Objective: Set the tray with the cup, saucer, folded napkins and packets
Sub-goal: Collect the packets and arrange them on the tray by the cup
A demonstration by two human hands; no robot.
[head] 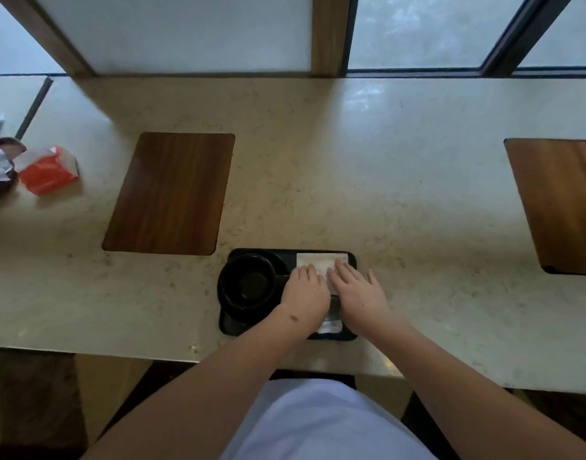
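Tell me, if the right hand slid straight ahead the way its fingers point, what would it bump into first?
Probably the far rim of the black tray. The right hand lies flat on the white napkin, fingers pointing away and slightly left. Beyond that rim, only bare counter shows.

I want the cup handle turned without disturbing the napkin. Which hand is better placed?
The left hand: it lies right beside the black cup, by its handle. The right hand is farther away and rests flat on the white napkin, so it can hold that down.
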